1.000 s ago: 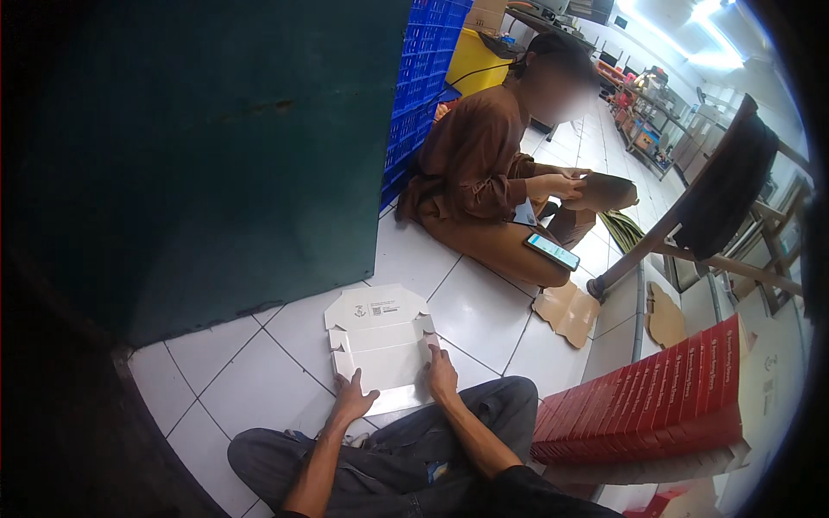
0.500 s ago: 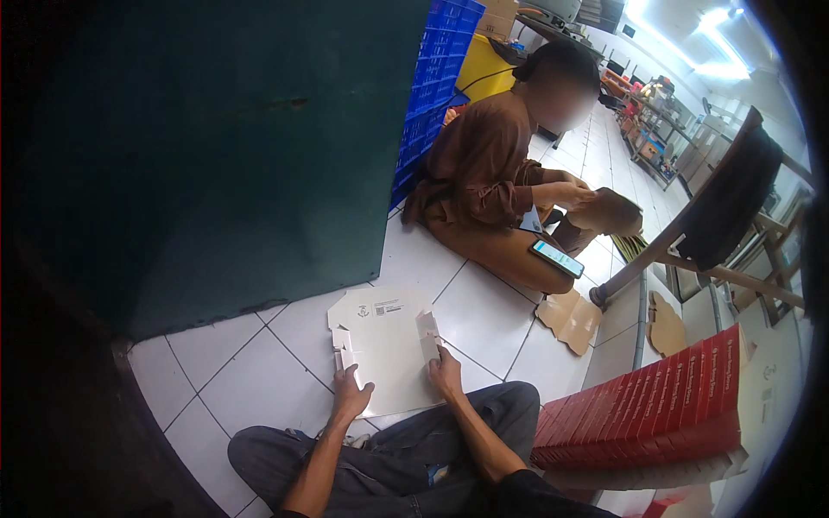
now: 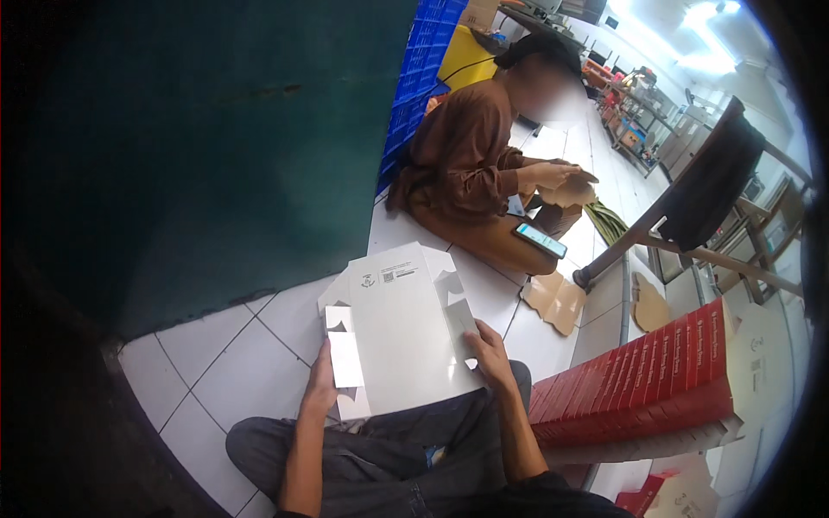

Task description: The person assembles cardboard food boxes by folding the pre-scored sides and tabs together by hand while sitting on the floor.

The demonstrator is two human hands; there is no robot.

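Observation:
A flat white cardboard box blank (image 3: pixel 400 345) is held up above my crossed legs, with side flaps folded partly up along its left and right edges. Small printing and a code square mark its far end. My left hand (image 3: pixel 320 380) grips the left edge beside a raised flap, the fingers mostly under the board. At the opposite edge, my right hand (image 3: pixel 492 352) holds the right flap, thumb on top.
To the right stands a long row of red-and-white folded boxes (image 3: pixel 639 375). A seated person (image 3: pixel 471 164) ahead handles a brown cardboard piece (image 3: pixel 566 186), with a phone (image 3: pixel 541 241) on one leg. A dark green panel (image 3: pixel 233 173) rises at left; a wooden frame (image 3: pixel 665 207) stands at right.
The box blank has come up off the floor toward me, and both hands have moved apart along its edges. The other person's cardboard piece has shifted in their hands.

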